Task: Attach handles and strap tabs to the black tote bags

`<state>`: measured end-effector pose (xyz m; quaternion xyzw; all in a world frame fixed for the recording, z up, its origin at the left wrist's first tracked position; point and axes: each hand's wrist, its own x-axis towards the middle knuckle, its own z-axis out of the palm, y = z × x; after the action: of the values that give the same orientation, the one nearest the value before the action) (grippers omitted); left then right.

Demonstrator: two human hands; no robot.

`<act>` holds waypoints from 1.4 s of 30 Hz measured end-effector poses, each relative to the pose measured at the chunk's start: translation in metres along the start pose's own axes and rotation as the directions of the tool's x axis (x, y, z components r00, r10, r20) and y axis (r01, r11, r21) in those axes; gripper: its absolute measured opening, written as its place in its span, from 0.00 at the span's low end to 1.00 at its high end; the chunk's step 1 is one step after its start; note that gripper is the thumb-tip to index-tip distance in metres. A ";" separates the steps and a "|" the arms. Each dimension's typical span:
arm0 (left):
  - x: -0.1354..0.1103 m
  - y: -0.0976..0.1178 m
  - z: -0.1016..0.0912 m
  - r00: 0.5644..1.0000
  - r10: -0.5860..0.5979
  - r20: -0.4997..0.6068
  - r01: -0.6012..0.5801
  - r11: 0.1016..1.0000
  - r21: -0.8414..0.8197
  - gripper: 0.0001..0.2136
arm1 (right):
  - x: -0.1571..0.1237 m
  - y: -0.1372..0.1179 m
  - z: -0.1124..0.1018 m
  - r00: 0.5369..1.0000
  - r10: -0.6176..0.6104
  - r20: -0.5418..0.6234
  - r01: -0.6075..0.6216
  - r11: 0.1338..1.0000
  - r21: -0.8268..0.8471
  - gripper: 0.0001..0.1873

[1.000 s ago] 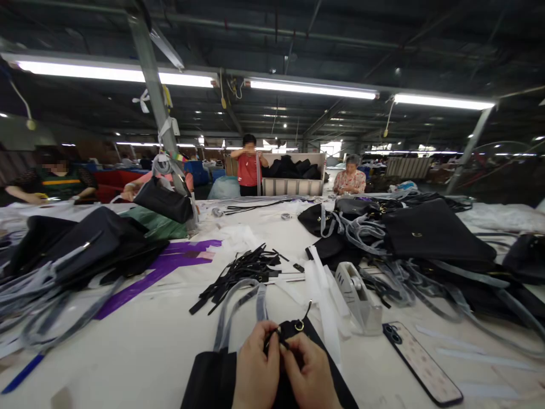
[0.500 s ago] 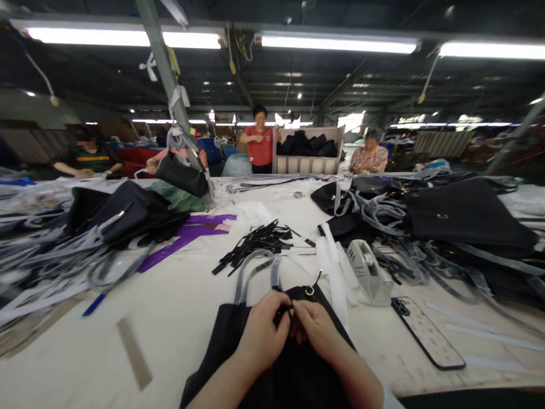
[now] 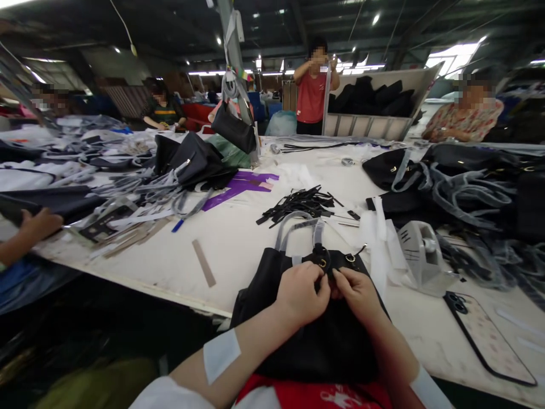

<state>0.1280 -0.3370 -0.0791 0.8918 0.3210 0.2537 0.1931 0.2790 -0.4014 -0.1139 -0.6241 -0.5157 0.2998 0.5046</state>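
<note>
A black handbag (image 3: 323, 346) stands upright against the table's front edge, close to my body. Its handles (image 3: 284, 233) are wrapped in cloudy plastic film and rise from the top edge. My left hand (image 3: 303, 291) is closed, thumb against curled fingers, on a narrow black strap just below a gold buckle (image 3: 323, 263). Facing it, my right hand (image 3: 356, 289) pinches at the same spot; its fingertips hide most of what they grip. Right of the hands, a second gold ring (image 3: 349, 258) has a short strap end sticking up.
Loose black straps (image 3: 298, 205) lie heaped beyond the bag. On the right are a tape dispenser (image 3: 423, 255), a phone (image 3: 489, 338) and film-wrapped bags (image 3: 462, 187). Another person's hand (image 3: 40, 227) touches dark material at left. Co-workers, one in a red shirt (image 3: 310, 96), are across the table.
My view has swung left and tilted down, bringing another person's hand into sight. Both my hands stay at the bag's top, and the gold buckle beside my left hand now shows.
</note>
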 end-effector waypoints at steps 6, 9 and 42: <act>0.006 -0.010 0.000 1.000 0.015 0.002 -0.015 0.996 0.090 0.09 | -0.003 0.008 0.001 0.994 0.087 -0.066 -0.088 0.996 -0.017 0.21; 0.011 -0.017 0.000 1.000 -0.010 0.003 0.010 0.990 0.141 0.09 | -0.003 0.009 0.002 0.987 0.135 -0.086 -0.131 0.990 0.058 0.21; 0.040 -0.018 0.034 0.636 -0.400 0.660 0.611 -0.262 -0.747 0.11 | -0.052 -0.029 0.000 0.859 -0.142 0.492 0.180 0.983 -0.031 0.26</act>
<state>0.1656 -0.3029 -0.1023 0.2919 0.3814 0.2188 0.8494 0.2541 -0.4518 -0.0943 -0.5017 -0.6877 0.3844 0.3573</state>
